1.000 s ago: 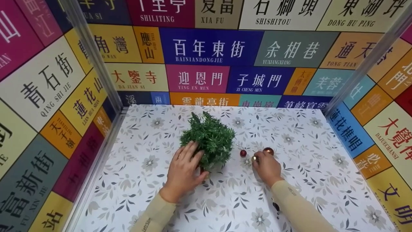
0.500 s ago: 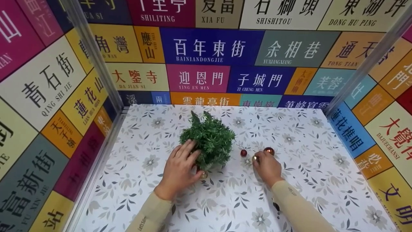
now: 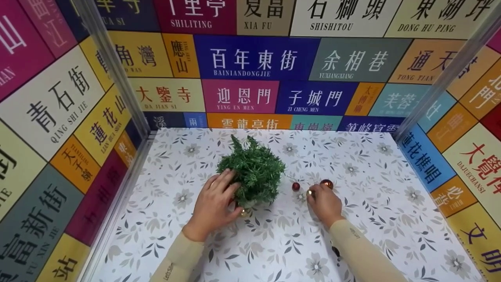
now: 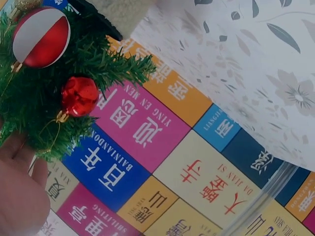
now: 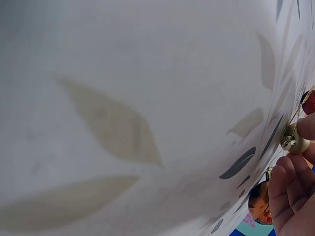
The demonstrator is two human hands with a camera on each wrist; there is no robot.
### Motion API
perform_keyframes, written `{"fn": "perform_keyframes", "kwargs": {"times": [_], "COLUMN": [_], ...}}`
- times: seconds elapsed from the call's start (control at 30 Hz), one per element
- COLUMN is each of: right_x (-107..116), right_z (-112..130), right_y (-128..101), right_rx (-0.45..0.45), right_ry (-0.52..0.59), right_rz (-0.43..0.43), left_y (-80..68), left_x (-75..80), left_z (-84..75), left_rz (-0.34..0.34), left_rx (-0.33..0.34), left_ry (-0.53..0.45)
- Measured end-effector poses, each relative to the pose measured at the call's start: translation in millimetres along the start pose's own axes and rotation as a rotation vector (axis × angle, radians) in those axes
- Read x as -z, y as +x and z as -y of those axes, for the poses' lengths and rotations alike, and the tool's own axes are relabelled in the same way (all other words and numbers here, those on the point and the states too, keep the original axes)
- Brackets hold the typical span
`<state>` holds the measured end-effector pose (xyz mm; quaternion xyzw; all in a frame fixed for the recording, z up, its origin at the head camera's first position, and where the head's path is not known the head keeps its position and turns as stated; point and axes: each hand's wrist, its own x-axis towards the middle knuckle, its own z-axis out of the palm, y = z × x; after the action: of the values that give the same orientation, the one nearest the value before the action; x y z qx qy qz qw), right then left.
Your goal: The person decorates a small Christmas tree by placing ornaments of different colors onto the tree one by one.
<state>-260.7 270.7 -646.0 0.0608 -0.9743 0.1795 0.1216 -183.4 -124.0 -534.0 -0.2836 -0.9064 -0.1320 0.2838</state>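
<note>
A small green artificial Christmas tree [image 3: 254, 168] stands on the table. My left hand [image 3: 213, 201] lies against its near left side, with the fingertips at the branches. The thumb tip is close to a gold ball ornament [image 3: 244, 212] low on the tree. In the left wrist view a red-and-white ball ornament [image 4: 42, 37] and a shiny red ornament [image 4: 80, 96] hang among the branches, and part of the left hand [image 4: 22, 182] shows below them. My right hand [image 3: 327, 203] pinches a small gold ball ornament [image 5: 294, 141] over the table, right of the tree.
A small dark red ball ornament [image 3: 296, 186] lies between the tree and my right hand. Just beyond the fingers is a larger copper-red ball ornament [image 3: 326, 183]. Printed panels [image 3: 256, 58] rise at the back and both sides of the flower-patterned table [image 3: 274, 250].
My left hand has drawn slightly left and back along the tree, and more of the gold ornament by its thumb shows. The right hand keeps its place, still pinching the gold ball ornament.
</note>
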Motion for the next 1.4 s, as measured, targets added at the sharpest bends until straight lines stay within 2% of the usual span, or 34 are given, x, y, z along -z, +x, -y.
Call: {"fn": "perform_keyframes", "kwargs": {"times": [0.47, 0.83, 1.4], "right_x": [3, 5, 11], "right_z": [0, 1, 3], "right_y": [0, -1, 4], "right_rx": [0.003, -0.001, -0.027], "right_ry": [-0.001, 0.05, 0.104], "right_rz": [0.006, 0.018, 0.059], "left_y": [0.4, 0.2, 1.1], "left_x": [6.7, 7.9, 7.7], "left_z": [7.9, 6.4, 3.7], "left_rz": [-0.003, 0.027, 0.02], "left_rx": [-0.012, 0.002, 0.0], "left_ry": [-0.015, -0.01, 0.003]}}
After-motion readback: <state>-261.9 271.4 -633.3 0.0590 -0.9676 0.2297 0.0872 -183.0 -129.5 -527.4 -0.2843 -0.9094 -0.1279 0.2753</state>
